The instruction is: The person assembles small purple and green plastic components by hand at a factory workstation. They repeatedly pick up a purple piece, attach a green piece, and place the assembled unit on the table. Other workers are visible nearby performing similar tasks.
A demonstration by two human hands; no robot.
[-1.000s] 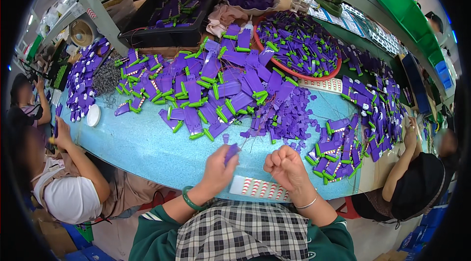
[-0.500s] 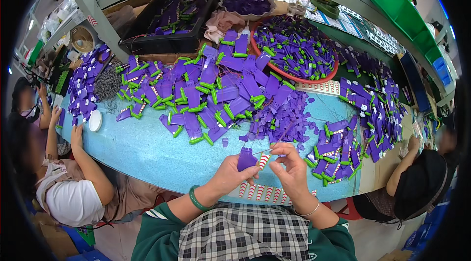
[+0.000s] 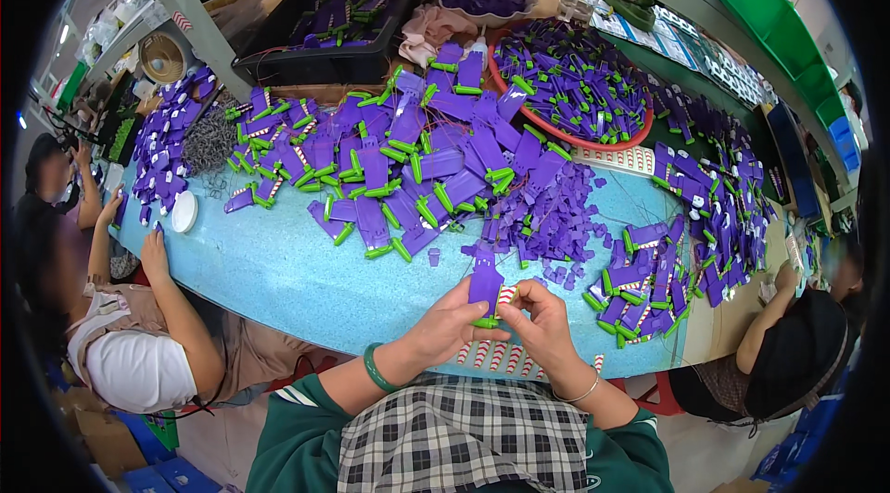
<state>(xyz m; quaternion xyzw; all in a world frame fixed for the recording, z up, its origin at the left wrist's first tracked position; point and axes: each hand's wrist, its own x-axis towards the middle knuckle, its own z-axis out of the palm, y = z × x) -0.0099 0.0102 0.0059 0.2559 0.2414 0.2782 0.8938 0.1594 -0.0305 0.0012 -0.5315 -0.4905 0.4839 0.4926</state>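
My left hand (image 3: 449,330) grips a flat purple plastic wing piece (image 3: 484,282) between thumb and fingers, with a green end part (image 3: 486,321) at its lower side. Closed at the right edge of that piece, my right hand (image 3: 541,324) pinches a red-and-white striped strip (image 3: 507,296) against it. Whether the strip is stuck down or only held there, I cannot tell. Just beyond my fingers, small purple parts lie beside a large heap of purple-and-green wing pieces (image 3: 445,164).
A row of striped stickers (image 3: 505,358) lies at the near table edge. Behind the heap stand a black tray (image 3: 306,62), a red-rimmed basket (image 3: 593,146) and a scalloped bowl (image 3: 482,18). More wing pieces (image 3: 649,284) lie right. Co-workers sit on both sides.
My right hand has come down from above the wing piece to its right edge, fingers now against the striped strip. The piece is more upright, and its green end now shows.
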